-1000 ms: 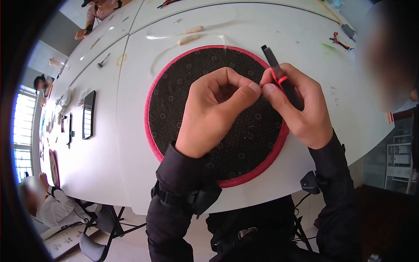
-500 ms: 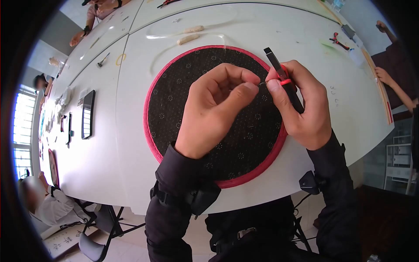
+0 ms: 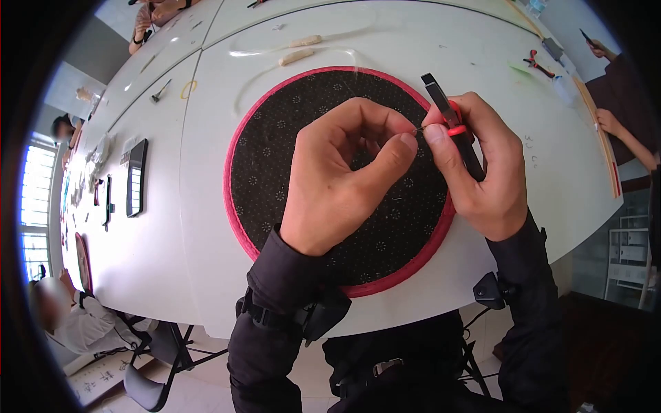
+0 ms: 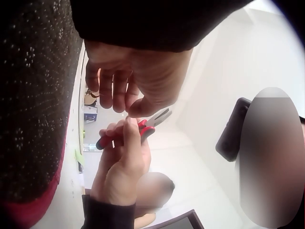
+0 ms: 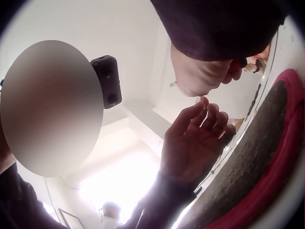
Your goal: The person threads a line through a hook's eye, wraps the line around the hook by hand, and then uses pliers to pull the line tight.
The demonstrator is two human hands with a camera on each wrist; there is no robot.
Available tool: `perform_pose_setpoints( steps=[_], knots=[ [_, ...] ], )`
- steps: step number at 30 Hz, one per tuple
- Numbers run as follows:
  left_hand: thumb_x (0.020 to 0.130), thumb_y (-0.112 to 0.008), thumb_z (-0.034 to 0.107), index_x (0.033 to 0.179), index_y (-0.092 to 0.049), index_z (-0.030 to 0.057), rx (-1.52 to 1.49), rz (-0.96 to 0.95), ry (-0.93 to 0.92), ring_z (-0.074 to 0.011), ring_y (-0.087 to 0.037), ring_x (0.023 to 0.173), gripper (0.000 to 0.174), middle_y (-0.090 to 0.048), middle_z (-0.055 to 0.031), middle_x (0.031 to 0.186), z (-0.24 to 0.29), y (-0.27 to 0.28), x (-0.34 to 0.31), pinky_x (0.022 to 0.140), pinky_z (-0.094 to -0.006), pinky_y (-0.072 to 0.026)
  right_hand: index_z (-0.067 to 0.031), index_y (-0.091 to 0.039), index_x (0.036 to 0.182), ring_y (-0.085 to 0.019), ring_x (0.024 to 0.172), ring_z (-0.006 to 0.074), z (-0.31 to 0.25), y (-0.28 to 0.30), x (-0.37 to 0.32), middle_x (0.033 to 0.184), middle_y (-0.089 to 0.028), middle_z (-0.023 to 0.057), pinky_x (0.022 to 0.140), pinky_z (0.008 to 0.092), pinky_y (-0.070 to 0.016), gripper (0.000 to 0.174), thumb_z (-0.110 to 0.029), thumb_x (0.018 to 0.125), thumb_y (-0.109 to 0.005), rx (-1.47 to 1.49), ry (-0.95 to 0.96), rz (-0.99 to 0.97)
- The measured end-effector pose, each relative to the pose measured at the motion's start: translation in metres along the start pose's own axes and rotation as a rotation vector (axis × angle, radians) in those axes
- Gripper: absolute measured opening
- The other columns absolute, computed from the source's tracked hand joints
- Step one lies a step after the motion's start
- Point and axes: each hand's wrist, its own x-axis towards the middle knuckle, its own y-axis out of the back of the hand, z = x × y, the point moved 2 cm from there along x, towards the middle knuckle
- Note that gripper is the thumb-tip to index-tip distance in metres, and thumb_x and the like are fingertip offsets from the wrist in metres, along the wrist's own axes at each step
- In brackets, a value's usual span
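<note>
Fingers of the left hand (image 3: 337, 179) pinch a thin wire (image 3: 418, 131) between thumb and forefinger, the other fingers curled in behind, while the right hand (image 3: 482, 165) is wrapped round the pliers (image 3: 451, 124), its thumb tip set against the wire's far end. 1 second ago the 2 thumbs met tip to tip and no wire could be seen; now a short dark length of it shows in the small gap between them, so the piece looks drawn out or freshly exposed, and the work reads as mid-shaping, not finished. Both hands hover above the round mat (image 3: 275, 172), not resting on it. The wire is hair-fine, stiff and nearly straight; the pliers are a slim black bar with a glossy red grip, and the left wrist view shows bare metal jaws (image 4: 162, 114) beyond the red. The mat is a flat disc of black cloth, dotted with small pale rosettes and edged with a thick red rim. It lies on a smooth white table (image 3: 206, 241), where a dark phone (image 3: 136, 177) sits well to the left and 2 pale stubby pieces (image 3: 296, 55) lie beyond the mat
</note>
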Motion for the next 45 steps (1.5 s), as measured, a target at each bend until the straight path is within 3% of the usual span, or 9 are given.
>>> perform_pose_setpoints(
  steps=[9,12,15,24,36,38,40,45],
  knots=[
    [0.093,-0.070,0.008,0.099,-0.065,-0.0006,0.055,0.014,-0.049,-0.0053,-0.059,0.084,0.011,-0.065,-0.0005,0.091,-0.0019,0.0007,0.0012,0.075,-0.0212,-0.0462,-0.0005,-0.060,0.109,-0.066,0.084,0.0319,0.0015,-0.0035,-0.0015,0.095,-0.063,0.0144,0.076,0.0361,-0.0535,0.027,-0.001,0.083,-0.068,0.006,0.059,0.002],
    [0.087,-0.069,0.008,0.090,-0.067,-0.0004,-0.010,0.083,-0.062,-0.0064,-0.055,0.075,0.009,-0.067,0.0001,0.081,-0.0055,-0.0026,0.0024,0.071,-0.0234,-0.0461,-0.0010,-0.059,0.110,-0.065,0.085,0.0327,-0.0001,-0.0057,-0.0012,0.096,-0.062,0.0147,0.077,0.0374,-0.0535,0.031,0.001,0.081,-0.068,-0.012,0.111,-0.010],
    [0.086,-0.067,0.008,0.089,-0.066,-0.0006,-0.004,0.093,-0.027,-0.0063,-0.055,0.075,0.009,-0.066,0.0008,0.080,-0.0026,-0.0069,0.0014,0.071,-0.0235,-0.0463,-0.0010,-0.058,0.110,-0.065,0.085,0.0334,-0.0025,-0.0051,-0.0020,0.097,-0.062,0.0147,0.077,0.0389,-0.0534,0.033,0.002,0.079,-0.069,-0.060,0.134,-0.008],
    [0.087,-0.066,0.008,0.091,-0.066,-0.0015,-0.060,0.098,-0.049,-0.0056,-0.056,0.075,0.011,-0.065,0.0004,0.080,-0.0012,-0.0054,0.0008,0.071,-0.0231,-0.0471,-0.0004,-0.060,0.107,-0.065,0.082,0.0323,-0.0015,-0.0029,-0.0027,0.091,-0.063,0.0144,0.074,0.0359,-0.0523,0.022,-0.005,0.087,-0.068,0.004,0.019,0.004],
    [0.088,-0.067,0.008,0.090,-0.066,-0.0023,-0.041,0.082,-0.033,-0.0055,-0.060,0.074,0.011,-0.066,-0.0010,0.080,0.0004,-0.0052,0.0000,0.069,-0.0220,-0.0484,-0.0015,-0.059,0.108,-0.065,0.082,0.0328,-0.0034,-0.0019,-0.0020,0.092,-0.061,0.0140,0.074,0.0366,-0.0527,0.027,-0.002,0.083,-0.069,-0.064,0.104,0.019],
    [0.088,-0.068,0.008,0.090,-0.066,-0.0022,-0.042,0.084,-0.028,-0.0056,-0.060,0.074,0.011,-0.066,-0.0010,0.080,0.0012,-0.0057,-0.0003,0.069,-0.0220,-0.0485,-0.0006,-0.060,0.103,-0.059,0.077,0.0207,-0.0055,-0.0028,-0.0019,0.086,-0.059,0.0086,0.073,0.0306,-0.0483,0.015,-0.008,0.091,-0.066,-0.065,0.096,0.036],
    [0.088,-0.068,0.008,0.090,-0.066,-0.0022,-0.041,0.085,-0.022,-0.0056,-0.060,0.074,0.011,-0.066,-0.0009,0.080,0.0020,-0.0059,-0.0006,0.069,-0.0219,-0.0485,-0.0002,-0.061,0.101,-0.056,0.074,0.0149,-0.0069,-0.0031,-0.0015,0.083,-0.058,0.0059,0.072,0.0276,-0.0461,0.012,-0.010,0.095,-0.065,-0.069,0.093,0.044],
    [0.088,-0.068,0.008,0.090,-0.065,-0.0021,-0.037,0.079,-0.026,-0.0052,-0.059,0.074,0.010,-0.066,-0.0004,0.080,0.0017,-0.0052,-0.0006,0.069,-0.0219,-0.0481,-0.0002,-0.061,0.101,-0.056,0.074,0.0160,-0.0082,-0.0031,-0.0014,0.083,-0.058,0.0064,0.072,0.0276,-0.0460,0.012,-0.009,0.094,-0.065,-0.079,0.103,0.036]
  ],
)
